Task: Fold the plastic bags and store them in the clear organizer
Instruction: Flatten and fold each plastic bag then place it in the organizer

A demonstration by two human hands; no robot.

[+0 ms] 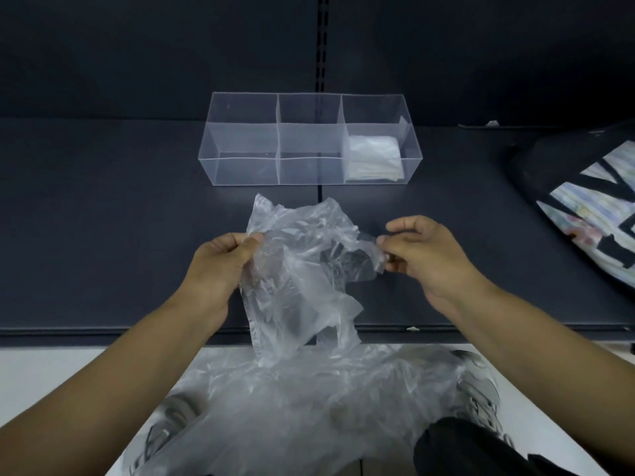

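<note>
The left grip [220,266], a bare hand, is closed on the left edge of a thin, crinkled, see-through plastic bag [299,280], with the film pinched between thumb and curled fingers. The bag is held in the air over the front of the flat, matte, dark grey shelf [103,218]. It is creased and glossy, its top is rumpled, and its lower part hangs down past the shelf lip.

Below it a loose, shiny heap of clear plastic bags [309,407] spreads over the white floor [51,389], half veiling two grey lace-up shoes [171,417].

Further back on the shelf, well apart from the held bag, stands the clear, rigid, rectangular organizer [240,170], split by straight see-through walls into three compartments in a row. The left and middle ones show only the shelf through them. The right one holds a flat, squarish stack of folded whitish plastic bags [374,156]. Behind it a slotted dark metal upright [321,46] runs up the back panel.

The right grip [429,262], also a bare hand, pinches a torn-looking right corner of the same bag between thumb and fingertips, and its other fingers are loosely bent.

At the far right lies a black fabric bag [536,163] with a pale striped panel bearing big black block letters. The picture edge cuts them off, so they cannot be read.
</note>
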